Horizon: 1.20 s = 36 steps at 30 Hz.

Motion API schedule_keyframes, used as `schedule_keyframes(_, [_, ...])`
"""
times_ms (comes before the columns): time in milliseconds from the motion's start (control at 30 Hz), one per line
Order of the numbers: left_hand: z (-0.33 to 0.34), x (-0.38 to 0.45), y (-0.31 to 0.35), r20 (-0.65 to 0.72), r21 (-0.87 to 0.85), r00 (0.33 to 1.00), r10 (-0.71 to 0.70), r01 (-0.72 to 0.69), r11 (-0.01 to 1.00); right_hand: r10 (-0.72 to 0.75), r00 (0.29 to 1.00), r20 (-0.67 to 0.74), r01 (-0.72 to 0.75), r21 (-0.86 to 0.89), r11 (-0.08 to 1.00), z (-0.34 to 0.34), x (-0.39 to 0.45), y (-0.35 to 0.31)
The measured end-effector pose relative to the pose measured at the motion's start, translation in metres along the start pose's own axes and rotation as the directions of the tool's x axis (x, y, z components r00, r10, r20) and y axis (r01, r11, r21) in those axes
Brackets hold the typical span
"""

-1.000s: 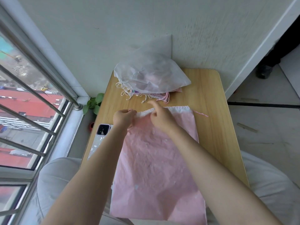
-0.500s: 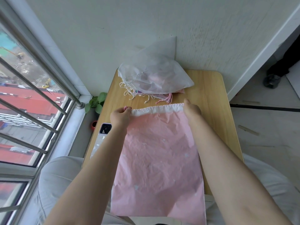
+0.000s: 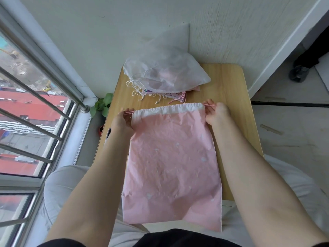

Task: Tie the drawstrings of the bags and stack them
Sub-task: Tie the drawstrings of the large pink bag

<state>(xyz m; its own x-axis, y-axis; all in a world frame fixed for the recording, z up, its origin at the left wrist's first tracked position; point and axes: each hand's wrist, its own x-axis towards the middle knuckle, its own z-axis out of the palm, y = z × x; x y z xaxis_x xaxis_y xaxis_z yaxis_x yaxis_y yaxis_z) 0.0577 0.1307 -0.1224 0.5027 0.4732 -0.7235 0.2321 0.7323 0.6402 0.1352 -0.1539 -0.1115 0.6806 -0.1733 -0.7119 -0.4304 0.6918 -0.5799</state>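
Pink and flat, a drawstring bag (image 3: 172, 163) lies along a small wooden table (image 3: 229, 90), its white gathered hem (image 3: 168, 110) at the far end and its bottom overhanging the near edge. A person's left hand (image 3: 122, 120) and right hand (image 3: 216, 114) each pinch a pink drawstring (image 3: 210, 105) at the hem's corners. Beyond, a translucent white bag (image 3: 165, 72) rests atop a pile of corded bags.

Crinkled matt pink on pale wood

The pink bag (image 3: 171, 164) looks like thin, matt, creased plastic or non-woven cloth with a gathered white top hem. The table (image 3: 229, 90) shows smooth light wood grain. The white bag (image 3: 165, 72) is translucent and softly wrinkled. The window bars (image 3: 33, 93) are glossy metal.
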Motion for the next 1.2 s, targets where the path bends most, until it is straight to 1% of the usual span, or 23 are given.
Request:
schedule_keyframes(67, [0.000,-0.002,0.001,0.010,-0.179,1.000,-0.022,0.024,0.984,0.022,0.999,-0.028,-0.017,0.192,0.981,0.000,-0.004,-0.003])
schedule_keyframes(133, [-0.002,-0.002,0.003,0.027,-0.380,0.997,-0.077,0.081,0.921,0.042,0.996,-0.073,-0.017,0.311,0.950,-0.003,-0.001,-0.005])
schedule_keyframes(167, [-0.004,-0.001,0.004,0.021,-0.458,0.995,-0.097,0.096,0.884,0.039,0.994,-0.098,-0.007,0.305,0.952,-0.005,0.000,-0.005])
schedule_keyframes(233, [-0.006,-0.001,0.006,0.025,-0.514,0.993,-0.118,0.114,0.850,0.017,0.988,-0.151,0.008,0.160,0.987,-0.009,0.002,-0.008])
schedule_keyframes(300, [-0.005,-0.001,0.006,-0.007,-0.346,0.994,-0.106,0.097,0.933,-0.115,0.973,-0.202,0.082,-0.162,0.983,-0.010,0.005,-0.012])
schedule_keyframes(333, [-0.005,0.000,0.007,-0.062,-0.180,0.996,-0.062,0.050,0.982,-0.255,0.945,-0.206,0.170,-0.358,0.918,-0.010,0.007,-0.012])
schedule_keyframes(367, [-0.003,0.002,0.008,-0.105,-0.004,0.994,0.013,-0.014,1.000,-0.420,0.893,-0.163,0.276,-0.538,0.796,-0.010,0.009,-0.012])
schedule_keyframes(400, [-0.002,0.003,0.008,-0.126,0.194,0.984,0.124,-0.099,0.976,-0.546,0.835,-0.068,0.363,-0.678,0.639,-0.009,0.007,-0.011])
schedule_keyframes(433, [-0.002,0.004,0.007,-0.108,0.398,0.957,0.271,-0.208,0.893,-0.617,0.786,0.046,0.419,-0.774,0.476,-0.010,0.005,-0.009])
schedule_keyframes(467, [-0.003,0.004,0.006,-0.035,0.577,0.910,0.414,-0.320,0.751,-0.653,0.742,0.150,0.450,-0.833,0.321,-0.012,0.003,-0.006])
schedule_keyframes(533, [-0.005,0.000,-0.001,0.216,0.771,0.785,0.580,-0.502,0.392,-0.650,0.694,0.309,0.452,-0.890,0.060,-0.016,0.000,-0.002])
schedule_keyframes(600, [-0.005,-0.007,-0.007,0.460,0.814,0.659,0.595,-0.581,0.014,-0.545,0.700,0.462,0.424,-0.883,-0.204,-0.018,0.000,0.003])
schedule_keyframes(633, [-0.003,-0.010,-0.008,0.534,0.811,0.633,0.560,-0.570,-0.128,-0.455,0.718,0.527,0.420,-0.849,-0.320,-0.019,0.002,0.006])
schedule_keyframes(667, [-0.002,-0.010,-0.008,0.578,0.806,0.629,0.519,-0.541,-0.241,-0.364,0.740,0.566,0.420,-0.811,-0.408,-0.019,0.003,0.008])
schedule_keyframes(733, [0.001,-0.007,-0.009,0.572,0.820,0.686,0.450,-0.466,-0.333,-0.223,0.800,0.558,0.411,-0.779,-0.474,-0.018,0.002,0.010])
schedule_keyframes(833, [0.000,-0.006,-0.015,0.542,0.829,0.741,0.396,-0.396,-0.394,-0.119,0.846,0.519,0.431,-0.798,-0.421,-0.014,-0.001,0.011])
schedule_keyframes(900, [-0.002,-0.008,-0.022,0.506,0.849,0.770,0.388,-0.365,-0.383,-0.106,0.851,0.515,0.479,-0.843,-0.246,-0.014,-0.001,0.013])
schedule_keyframes(967, [-0.003,-0.010,-0.026,0.423,0.903,0.805,0.417,-0.337,-0.267,-0.126,0.866,0.484,0.488,-0.873,-0.001,-0.015,-0.001,0.017])
schedule_keyframes(1033, [-0.003,-0.013,-0.031,0.338,0.937,0.831,0.442,-0.342,-0.074,-0.152,0.884,0.442,0.463,-0.872,0.158,-0.017,-0.003,0.022])
schedule_keyframes(1100, [-0.004,-0.014,-0.033,0.274,0.929,0.857,0.437,-0.354,0.111,-0.110,0.913,0.393,0.403,-0.827,0.391,-0.019,-0.002,0.029])
schedule_keyframes(1133, [-0.004,-0.015,-0.034,0.258,0.923,0.866,0.429,-0.352,0.156,-0.074,0.925,0.373,0.357,-0.783,0.509,-0.020,0.000,0.031])
schedule_keyframes(1167, [-0.004,-0.016,-0.034,0.255,0.925,0.867,0.427,-0.347,0.152,-0.062,0.932,0.356,0.322,-0.740,0.591,-0.022,0.001,0.032])
schedule_keyframes(1200, [-0.003,-0.018,-0.033,0.261,0.934,0.864,0.430,-0.339,0.114,-0.084,0.940,0.330,0.307,-0.715,0.628,-0.023,0.003,0.032])
